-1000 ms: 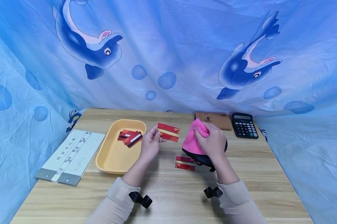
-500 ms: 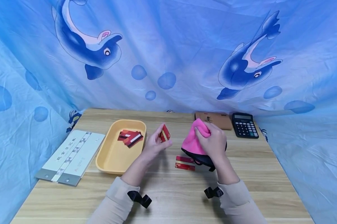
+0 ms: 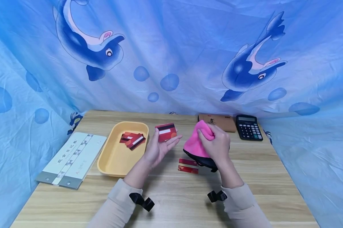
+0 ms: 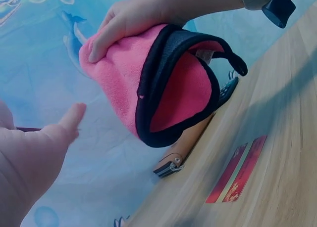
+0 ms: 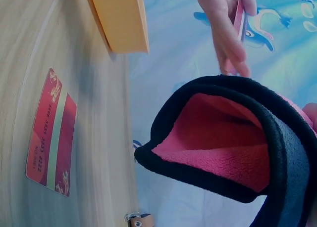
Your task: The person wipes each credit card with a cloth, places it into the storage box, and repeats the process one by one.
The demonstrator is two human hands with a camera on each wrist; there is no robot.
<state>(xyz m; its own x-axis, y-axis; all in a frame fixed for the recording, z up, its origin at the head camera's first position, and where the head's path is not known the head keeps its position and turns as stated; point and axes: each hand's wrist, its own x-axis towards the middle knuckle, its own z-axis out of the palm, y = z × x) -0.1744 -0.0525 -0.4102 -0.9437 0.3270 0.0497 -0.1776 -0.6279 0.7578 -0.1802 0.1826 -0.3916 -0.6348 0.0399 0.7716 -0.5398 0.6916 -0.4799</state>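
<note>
My left hand (image 3: 157, 152) is turned palm up and pinches a red bank card (image 3: 166, 130), its dark stripe and white strip showing. The fingers reach out under the card, mostly straight. In my right hand (image 3: 218, 142) the gathered top of a pink fleece pouch (image 3: 196, 144) with black edging is gripped. Both wrist views show the pouch's opening (image 5: 213, 143) hanging wide, with pink lining inside. Beneath the pouch, another red bank card (image 3: 188, 166) lies flat on the table, its gold band and printed digits visible in the right wrist view.
A yellow tray (image 3: 100, 161) with overlapping red cards (image 3: 135, 141) stands left of my left hand. Farther left lies a white-and-grey ledger (image 3: 71, 158). At the back right are a brown wallet-like case (image 3: 225, 123) and a black calculator (image 3: 249, 128). A blue dolphin-print curtain (image 3: 171, 57) surrounds the table.
My left hand has turned palm up, flipping its card from the gold-band side to the striped side. The right hand stays nearly in place; the pouch's lower edge has shifted slightly left.
</note>
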